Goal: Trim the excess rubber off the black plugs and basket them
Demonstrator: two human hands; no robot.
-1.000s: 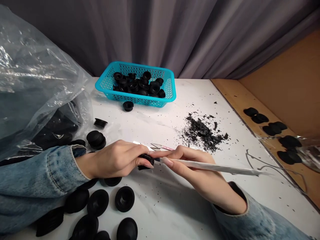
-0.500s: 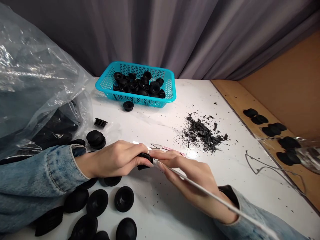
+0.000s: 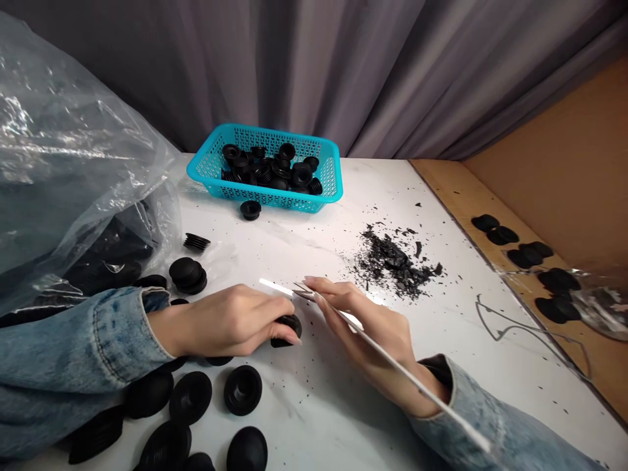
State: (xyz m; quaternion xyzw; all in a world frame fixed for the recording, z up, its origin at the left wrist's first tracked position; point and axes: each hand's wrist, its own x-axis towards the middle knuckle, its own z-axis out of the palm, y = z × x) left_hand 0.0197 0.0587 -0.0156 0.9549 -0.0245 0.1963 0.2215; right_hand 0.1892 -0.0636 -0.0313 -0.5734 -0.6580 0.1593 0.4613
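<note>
My left hand (image 3: 235, 318) is closed on a round black ribbed plug (image 3: 286, 331), which looks like rubber or plastic, just above the white table. To its right, my right hand (image 3: 367, 320) is apart from the plug. Its thumb and fingers are closed around small pointed snips (image 3: 303, 293), whose blades stick out to the left; their handle is hidden by the hand. A thin pale cord (image 3: 422, 386) crosses in front of my right hand and sleeve. Below my left forearm lie several black plugs (image 3: 243, 390), some with the hollow side up.
A blue perforated basket (image 3: 265, 194) of black plugs stands at the back. Black scraps (image 3: 395, 261) lie heaped to the right. A big clear plastic bag (image 3: 83, 150) bulges at the left. More black pieces (image 3: 559, 280) and a thin grey wire (image 3: 530, 330) are at the right.
My right hand has moved away from the plug, slightly up, and now has the snips that lay behind it. My left hand keeps the plug, slightly lower and tilted differently.
</note>
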